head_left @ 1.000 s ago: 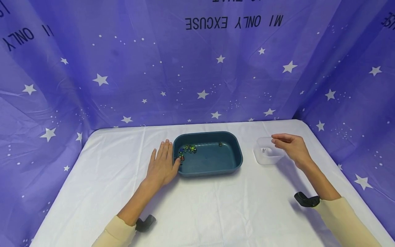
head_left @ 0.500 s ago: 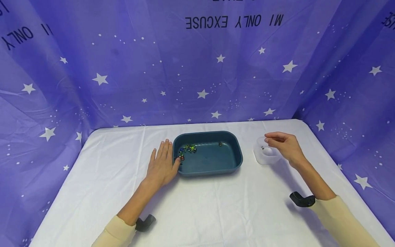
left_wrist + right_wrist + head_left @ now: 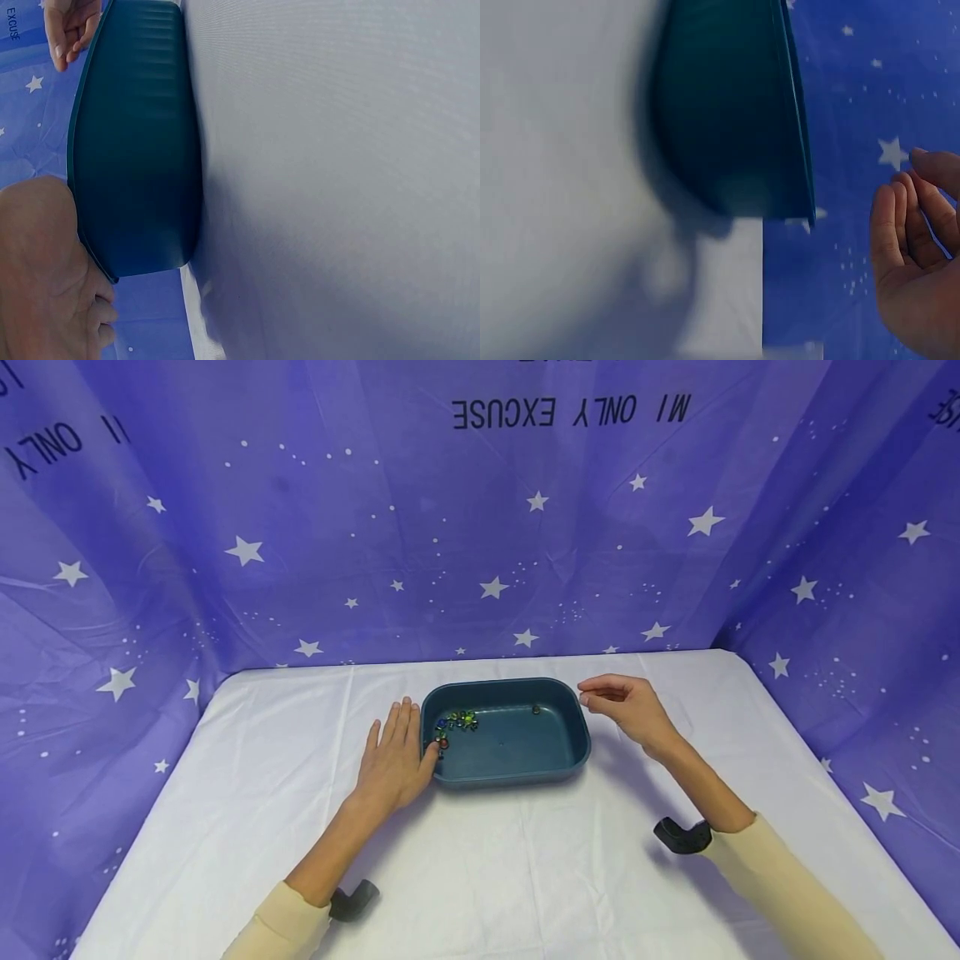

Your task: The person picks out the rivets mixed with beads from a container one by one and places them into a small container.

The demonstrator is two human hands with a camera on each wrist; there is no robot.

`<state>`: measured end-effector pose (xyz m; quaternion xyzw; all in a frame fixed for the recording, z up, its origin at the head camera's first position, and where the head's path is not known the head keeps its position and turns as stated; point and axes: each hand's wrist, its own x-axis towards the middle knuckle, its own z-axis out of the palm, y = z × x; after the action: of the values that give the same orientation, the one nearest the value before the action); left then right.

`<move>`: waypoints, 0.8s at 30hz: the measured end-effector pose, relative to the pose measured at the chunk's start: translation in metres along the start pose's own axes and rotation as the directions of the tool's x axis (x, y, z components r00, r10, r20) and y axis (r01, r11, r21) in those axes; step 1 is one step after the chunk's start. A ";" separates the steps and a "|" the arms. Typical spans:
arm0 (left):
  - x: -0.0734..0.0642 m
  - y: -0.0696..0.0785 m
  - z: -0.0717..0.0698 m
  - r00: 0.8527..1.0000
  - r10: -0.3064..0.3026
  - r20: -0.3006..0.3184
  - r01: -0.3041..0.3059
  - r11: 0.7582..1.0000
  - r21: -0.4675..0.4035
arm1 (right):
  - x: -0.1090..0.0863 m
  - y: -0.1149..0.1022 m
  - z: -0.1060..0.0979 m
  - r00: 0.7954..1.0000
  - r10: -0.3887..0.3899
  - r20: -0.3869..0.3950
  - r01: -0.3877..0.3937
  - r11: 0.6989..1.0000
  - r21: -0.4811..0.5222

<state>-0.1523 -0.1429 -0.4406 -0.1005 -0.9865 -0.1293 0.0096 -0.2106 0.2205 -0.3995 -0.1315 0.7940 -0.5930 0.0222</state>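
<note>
A dark teal plastic tray (image 3: 510, 777) sits mid-table in the head view. Glass marbles (image 3: 459, 721) cluster at its left end, and a lone marble (image 3: 536, 710) lies near the back right. My left hand (image 3: 393, 760) rests along the tray's left rim, fingers straight, thumb over the edge. Just off the right rim, my right hand (image 3: 633, 710) hovers with thumb and forefinger near each other and the other fingers loosely bent. The right wrist view shows that hand (image 3: 922, 247) with nothing visible between its fingers.
A translucent edge (image 3: 802, 351), apparently of the small clear container, shows low in the right wrist view; the head view does not show it clearly now. White cloth (image 3: 510, 877) covers the table, with a purple starry curtain (image 3: 420, 527) behind and at both sides.
From above the small clear container, my right hand has travelled left to the tray's right rim. My left hand, the tray and its marbles stay put.
</note>
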 end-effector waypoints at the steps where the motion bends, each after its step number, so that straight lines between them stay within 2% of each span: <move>1: 0.000 0.000 0.000 1.000 0.000 0.001 0.000 1.000 -0.003 | 0.001 -0.001 0.005 1.000 0.001 0.011 -0.001 1.000 0.010; 13: -0.001 0.001 -0.001 1.000 -0.004 0.000 0.004 1.000 -0.010 | 0.014 0.003 0.055 0.992 0.007 0.129 -0.013 0.999 0.049; 19: -0.001 0.000 -0.001 1.000 -0.001 -0.006 0.001 1.000 -0.011 | 0.022 0.012 0.081 0.979 0.044 0.198 -0.064 0.993 0.099; 24: -0.001 0.000 0.000 1.000 0.001 0.002 -0.001 1.000 -0.012 | 0.026 0.015 0.095 0.966 0.077 0.246 -0.100 0.992 0.081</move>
<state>-0.1517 -0.1434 -0.4404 -0.1011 -0.9856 -0.1352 0.0080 -0.2205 0.1297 -0.4390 -0.1660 0.7621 -0.6072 0.1515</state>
